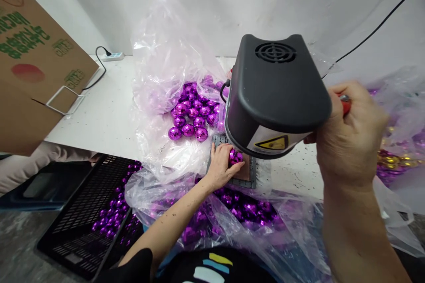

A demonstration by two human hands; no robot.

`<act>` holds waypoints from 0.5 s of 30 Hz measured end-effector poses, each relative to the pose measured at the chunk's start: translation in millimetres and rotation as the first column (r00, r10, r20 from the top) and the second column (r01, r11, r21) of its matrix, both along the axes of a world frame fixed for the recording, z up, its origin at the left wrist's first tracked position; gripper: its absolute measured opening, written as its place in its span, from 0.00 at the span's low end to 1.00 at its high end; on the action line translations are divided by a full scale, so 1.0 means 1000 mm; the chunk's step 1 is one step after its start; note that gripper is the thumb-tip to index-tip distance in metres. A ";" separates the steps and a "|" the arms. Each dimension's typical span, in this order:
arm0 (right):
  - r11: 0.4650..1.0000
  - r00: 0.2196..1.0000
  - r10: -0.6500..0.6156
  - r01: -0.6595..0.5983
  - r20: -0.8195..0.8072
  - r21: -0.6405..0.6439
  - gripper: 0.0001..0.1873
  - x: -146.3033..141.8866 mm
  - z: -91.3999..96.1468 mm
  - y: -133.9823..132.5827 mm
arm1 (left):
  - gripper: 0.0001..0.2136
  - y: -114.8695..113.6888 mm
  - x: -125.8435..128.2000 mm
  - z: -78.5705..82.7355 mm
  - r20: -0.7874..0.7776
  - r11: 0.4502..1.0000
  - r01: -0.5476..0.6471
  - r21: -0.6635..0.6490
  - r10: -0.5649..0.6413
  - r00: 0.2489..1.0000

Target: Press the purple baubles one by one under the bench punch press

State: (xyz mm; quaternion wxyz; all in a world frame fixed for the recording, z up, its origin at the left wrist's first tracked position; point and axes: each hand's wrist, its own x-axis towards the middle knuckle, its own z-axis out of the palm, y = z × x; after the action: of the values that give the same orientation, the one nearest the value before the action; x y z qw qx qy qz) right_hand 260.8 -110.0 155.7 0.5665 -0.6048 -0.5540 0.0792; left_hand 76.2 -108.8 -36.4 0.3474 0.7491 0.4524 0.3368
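My left hand (pixel 223 164) has its fingers closed round a shiny purple faceted ball (pixel 235 156) on the grey-edged base plate (pixel 253 172) of a bench machine. Over that spot stands the machine's black housing (pixel 279 84), with a vent on top and a yellow warning label. At the housing's right side my right hand (pixel 353 128) is wrapped round a red-gripped lever handle (pixel 345 104). The housing hides what is directly above the ball. Left of the machine, several purple balls (pixel 188 130) lie on a clear plastic bag (pixel 156 141).
A black crate (pixel 63 225) with small purple balls stands low at left, beside another person's leg (pixel 43 159). More purple balls (pixel 249 208) fill a bag below the table edge. A cardboard box (pixel 36 62), a power strip (pixel 113 56) and bagged gold and purple ornaments (pixel 395 159) flank the table.
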 end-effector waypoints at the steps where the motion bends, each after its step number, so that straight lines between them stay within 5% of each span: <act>1: 1.000 1.000 -0.024 0.024 0.019 -0.002 0.24 0.000 -0.001 -0.002 | 0.17 0.000 0.000 0.001 0.005 1.000 0.013 -0.014 -0.013 1.000; 7: 0.974 0.966 -0.187 0.160 0.176 0.158 0.14 -0.004 -0.022 -0.032 | 0.18 0.000 -0.002 0.004 0.055 0.995 0.065 -0.073 -0.061 0.997; 15: 0.975 0.982 -0.101 0.065 0.161 0.213 0.07 -0.013 -0.055 -0.065 | 0.19 -0.002 -0.003 0.000 0.072 0.998 0.039 -0.057 -0.034 0.997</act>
State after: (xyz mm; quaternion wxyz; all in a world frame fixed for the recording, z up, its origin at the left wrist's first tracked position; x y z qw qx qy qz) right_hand 247.7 -174.8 100.9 0.5796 -0.5700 -0.5798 -0.0548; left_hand 73.7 -110.7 -35.9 0.3912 0.7344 0.4356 0.3434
